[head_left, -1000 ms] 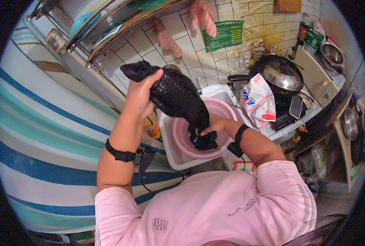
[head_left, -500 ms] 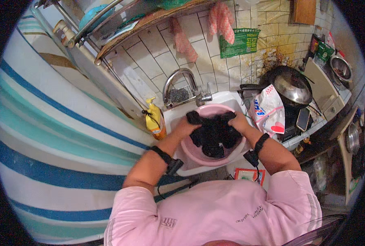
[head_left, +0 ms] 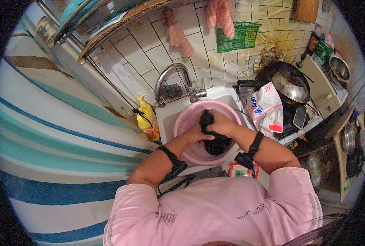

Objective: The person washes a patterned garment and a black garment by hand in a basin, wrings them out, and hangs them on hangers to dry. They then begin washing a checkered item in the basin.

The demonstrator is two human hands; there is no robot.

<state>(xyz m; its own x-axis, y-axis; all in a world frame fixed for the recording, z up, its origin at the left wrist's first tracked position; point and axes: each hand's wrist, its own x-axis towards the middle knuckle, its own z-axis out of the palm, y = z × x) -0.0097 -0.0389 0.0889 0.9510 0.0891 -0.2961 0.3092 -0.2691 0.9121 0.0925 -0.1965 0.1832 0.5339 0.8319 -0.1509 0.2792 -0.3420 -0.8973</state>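
A dark, wet-looking black cloth (head_left: 217,145), perhaps a garment, is bunched up inside a pink round basin (head_left: 189,113). The basin sits in the white sink (head_left: 166,119). My left hand (head_left: 195,130) closes around the cloth from the left side. Right beside it, my right hand (head_left: 222,124) grips the same cloth. One bunched end pokes up between the two hands, while the bulk hangs down toward the basin's near right side. Some of my fingers are hidden by the cloth and by each other.
Behind the sink stands a chrome faucet (head_left: 172,78). A yellow pump bottle (head_left: 146,119) is left of the sink. To the right are a white plastic bag (head_left: 267,110), a phone (head_left: 300,117) and a wok with a metal lid (head_left: 289,87). A striped curtain (head_left: 68,135) hangs along the left.
My hands have come together from opposite sides of the basin. The black cloth, spread between them before, is now gathered into a tighter bunch. The view has shifted slightly.
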